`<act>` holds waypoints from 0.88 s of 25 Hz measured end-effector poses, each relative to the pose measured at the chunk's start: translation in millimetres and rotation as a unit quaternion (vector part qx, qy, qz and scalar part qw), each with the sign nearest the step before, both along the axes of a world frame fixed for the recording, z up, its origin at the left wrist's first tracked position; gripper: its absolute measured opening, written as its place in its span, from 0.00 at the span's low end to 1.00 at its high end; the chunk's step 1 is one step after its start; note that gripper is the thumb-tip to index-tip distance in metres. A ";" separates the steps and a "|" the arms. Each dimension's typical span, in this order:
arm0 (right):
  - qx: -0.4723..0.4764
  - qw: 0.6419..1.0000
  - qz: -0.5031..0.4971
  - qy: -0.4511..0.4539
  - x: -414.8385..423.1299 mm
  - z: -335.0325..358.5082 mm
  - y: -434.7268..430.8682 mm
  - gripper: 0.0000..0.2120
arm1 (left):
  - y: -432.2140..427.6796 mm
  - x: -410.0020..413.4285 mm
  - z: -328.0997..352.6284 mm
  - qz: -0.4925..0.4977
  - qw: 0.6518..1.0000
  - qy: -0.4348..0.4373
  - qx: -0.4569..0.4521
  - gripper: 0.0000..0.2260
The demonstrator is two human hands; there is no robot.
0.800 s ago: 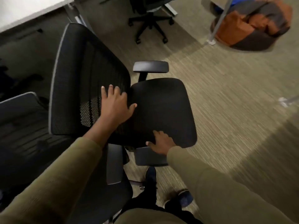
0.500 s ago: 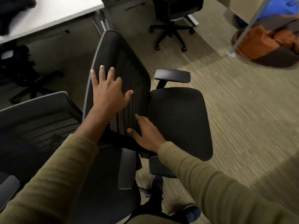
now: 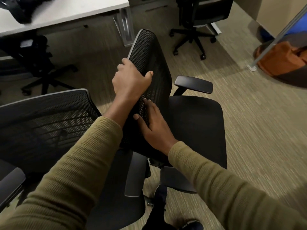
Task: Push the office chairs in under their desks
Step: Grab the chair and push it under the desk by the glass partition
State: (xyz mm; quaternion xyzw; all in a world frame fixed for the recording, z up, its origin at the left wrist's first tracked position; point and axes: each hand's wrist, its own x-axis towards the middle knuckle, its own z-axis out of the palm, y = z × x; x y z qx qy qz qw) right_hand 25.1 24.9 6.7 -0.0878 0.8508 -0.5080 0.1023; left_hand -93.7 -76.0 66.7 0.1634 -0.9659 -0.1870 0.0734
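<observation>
Two hands work one black mesh-backed office chair [image 3: 149, 77] that stands on the striped carpet, turned side-on and well clear of the white-topped table [image 3: 66, 12]. The left hand [image 3: 129, 80] has its grip wrapped over the backrest's grey edge, fingers behind and thumb in front, likely to steer it round. The right hand [image 3: 154, 125] lies open and flat low on the mesh, clamping nothing, seemingly to push.

Chair [image 3: 191, 123] before desk [image 3: 66, 12]
</observation>
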 end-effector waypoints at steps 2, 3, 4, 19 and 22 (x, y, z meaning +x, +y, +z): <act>-0.018 1.000 -0.018 0.006 -3.0 1.2 11.2 0.34 | 12.2 0.4 1.3 -0.011 1.000 0.000 -0.007 0.41; -0.026 0.999 -0.027 0.011 -4.2 2.0 18.3 0.34 | 19.8 0.9 2.6 -0.015 1.000 -0.005 -0.006 0.42; -0.033 0.999 -0.035 0.013 -5.2 3.2 25.0 0.34 | 27.5 1.6 3.6 -0.020 1.000 -0.011 -0.001 0.42; -0.080 0.971 -0.224 0.001 30.7 15.8 218.2 0.26 | 250.9 45.6 10.9 -0.161 0.977 -0.060 0.124 0.58; -0.061 0.968 -0.245 -0.015 41.2 19.4 279.7 0.25 | 312.0 53.6 10.0 -0.184 0.971 -0.062 0.140 0.58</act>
